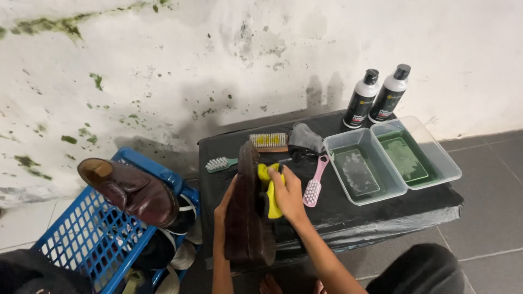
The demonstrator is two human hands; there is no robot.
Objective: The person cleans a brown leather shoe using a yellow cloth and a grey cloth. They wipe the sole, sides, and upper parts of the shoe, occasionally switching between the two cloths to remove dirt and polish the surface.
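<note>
A dark brown shoe (245,212) stands on edge in front of a low black table (381,209), its sole facing me. My left hand (224,202) grips the shoe from the left side. My right hand (289,191) presses a yellow cloth (268,185) against the shoe's right side. On the table behind the shoe lie a green-handled brush (219,164), a wooden brush with yellow bristles (268,141), a grey rag (306,138) and a pink-handled brush (314,182).
Two clear tubs (362,169) (417,152) holding liquid sit on the table's right half, with two black-and-white bottles (360,99) (389,93) behind them. A blue basket (98,234) at left holds another brown shoe (131,190). A stained white wall stands behind.
</note>
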